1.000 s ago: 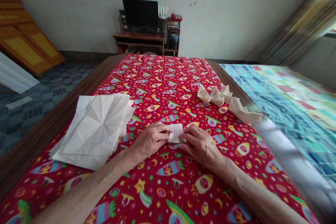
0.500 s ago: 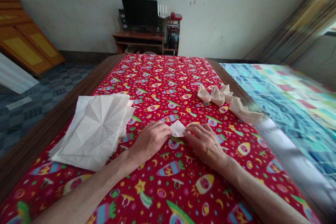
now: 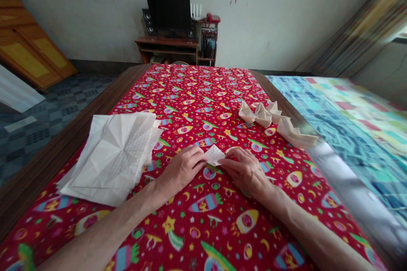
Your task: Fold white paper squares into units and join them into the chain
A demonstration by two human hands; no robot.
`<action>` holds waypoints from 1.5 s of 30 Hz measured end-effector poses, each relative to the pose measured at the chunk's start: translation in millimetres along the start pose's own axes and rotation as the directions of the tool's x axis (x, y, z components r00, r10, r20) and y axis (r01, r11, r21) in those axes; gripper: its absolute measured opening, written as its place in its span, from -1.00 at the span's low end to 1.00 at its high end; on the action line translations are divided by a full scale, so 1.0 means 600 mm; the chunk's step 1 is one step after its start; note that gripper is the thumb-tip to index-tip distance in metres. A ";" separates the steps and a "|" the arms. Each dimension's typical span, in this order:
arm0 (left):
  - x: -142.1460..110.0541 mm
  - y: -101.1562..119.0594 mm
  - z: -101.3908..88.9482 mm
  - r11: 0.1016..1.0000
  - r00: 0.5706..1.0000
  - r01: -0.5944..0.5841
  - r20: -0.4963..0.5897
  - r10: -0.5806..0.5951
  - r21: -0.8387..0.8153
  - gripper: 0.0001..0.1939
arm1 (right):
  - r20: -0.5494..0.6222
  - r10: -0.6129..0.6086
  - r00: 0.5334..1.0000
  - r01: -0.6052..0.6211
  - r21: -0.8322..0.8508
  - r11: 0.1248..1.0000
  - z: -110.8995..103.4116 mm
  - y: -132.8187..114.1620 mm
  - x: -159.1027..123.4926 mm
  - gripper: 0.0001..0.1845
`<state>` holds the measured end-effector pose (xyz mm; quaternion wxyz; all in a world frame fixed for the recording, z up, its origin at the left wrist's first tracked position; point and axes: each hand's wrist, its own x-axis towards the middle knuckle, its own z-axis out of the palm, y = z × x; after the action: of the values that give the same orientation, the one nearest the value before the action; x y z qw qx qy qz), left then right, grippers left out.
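Observation:
A small folded piece of white paper lies between my hands over the red patterned tablecloth. My left hand pinches its left corner, fingers together. At its lower right edge, the thumb and fingertips of my right hand close on the paper. Left of my hands rests a stack of creased paper sheets; the top one shows radiating fold lines and faint writing. Several folded paper shapes with pointed ends stand at the right, near a nested group of similar folded paper pieces.
The table has a dark wooden edge along the left. Beyond its far end is a desk with a monitor, speakers and a red telephone. A bed with a patchwork cover adjoins the right side.
My right thumb and fingers have shifted slightly left along the paper's lower edge, and the paper's outline has changed a little. My left hand keeps its hold. The camera view has shifted slightly.

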<state>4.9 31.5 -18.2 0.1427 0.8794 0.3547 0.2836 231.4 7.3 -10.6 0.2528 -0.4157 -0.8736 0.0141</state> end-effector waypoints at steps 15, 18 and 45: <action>0.013 0.007 0.005 0.947 0.977 0.209 -0.008 -0.214 0.242 -0.82 | 0.051 0.318 0.947 -0.320 0.052 0.946 0.008 0.001 0.014 -0.74; 0.015 0.013 0.000 0.933 0.971 0.228 0.002 -0.239 0.280 -0.82 | 0.048 0.338 0.940 -0.339 0.017 0.941 0.011 0.003 0.015 -0.73; -0.012 0.046 0.008 0.945 0.978 -0.072 0.207 0.005 0.319 -0.50 | 0.057 0.326 0.944 -0.327 0.013 0.945 0.007 -0.001 0.022 -0.83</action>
<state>18.7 6.9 -12.5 0.0258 0.9221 0.3626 0.1325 221.9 17.4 -8.6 0.2279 -0.5510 -0.7991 0.0770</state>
